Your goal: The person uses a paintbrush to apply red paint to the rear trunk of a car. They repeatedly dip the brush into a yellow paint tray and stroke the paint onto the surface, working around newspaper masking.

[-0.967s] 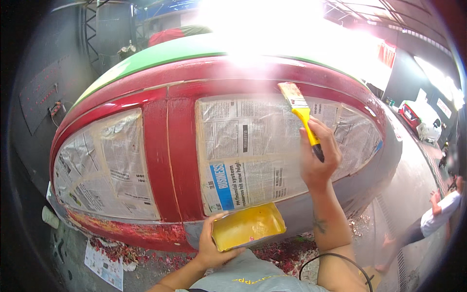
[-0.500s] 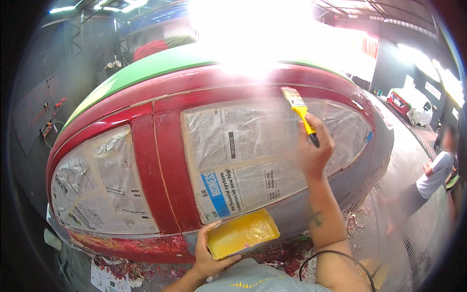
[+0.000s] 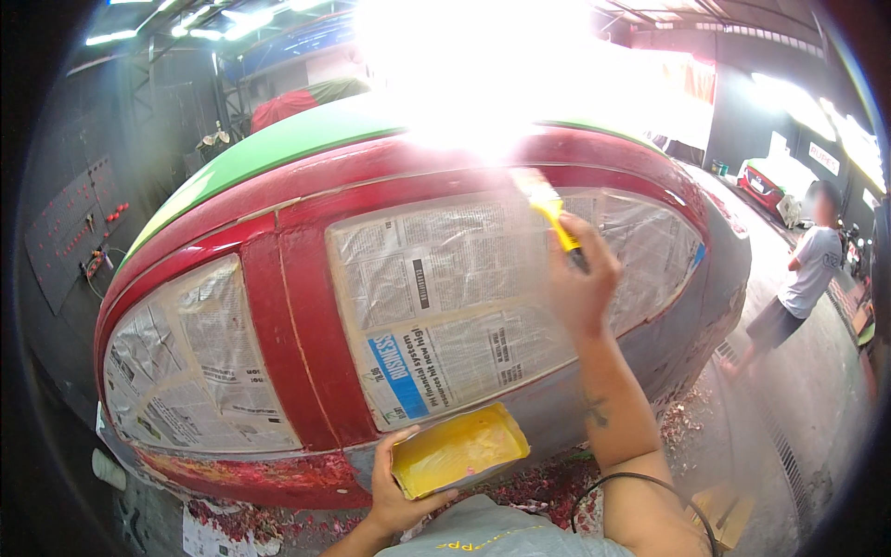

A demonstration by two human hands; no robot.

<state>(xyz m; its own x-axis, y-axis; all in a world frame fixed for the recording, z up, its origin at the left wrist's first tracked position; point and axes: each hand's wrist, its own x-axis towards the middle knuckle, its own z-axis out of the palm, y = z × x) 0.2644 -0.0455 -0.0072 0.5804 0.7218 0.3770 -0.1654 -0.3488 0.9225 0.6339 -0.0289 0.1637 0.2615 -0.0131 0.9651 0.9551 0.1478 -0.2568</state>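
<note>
My right hand (image 3: 587,278) grips a yellow-and-black handled paintbrush (image 3: 549,212), fingers closed round the handle. Its pale bristles touch or nearly touch the red upper frame (image 3: 445,186) of the car above the large side window; glare partly washes out the tip. Held low in front of me, a rectangular yellow tray (image 3: 461,449) is clasped by my left hand (image 3: 394,487) at its left end. A wet-looking yellowish coating covers the tray's inside. Newspaper under clear film (image 3: 473,288) masks the large window, and similar masking (image 3: 200,357) covers the smaller one.
Grey sanded patches mark the lower car body (image 3: 557,395). Red paint flakes (image 3: 682,427) litter the floor. A dark cable (image 3: 640,479) loops by my right arm. At right stands another person (image 3: 807,278), with a red-and-white car (image 3: 766,186) behind.
My right hand and the brush have shifted left along the red frame. The tray stays almost in place. The person at right stands more upright and further left in view.
</note>
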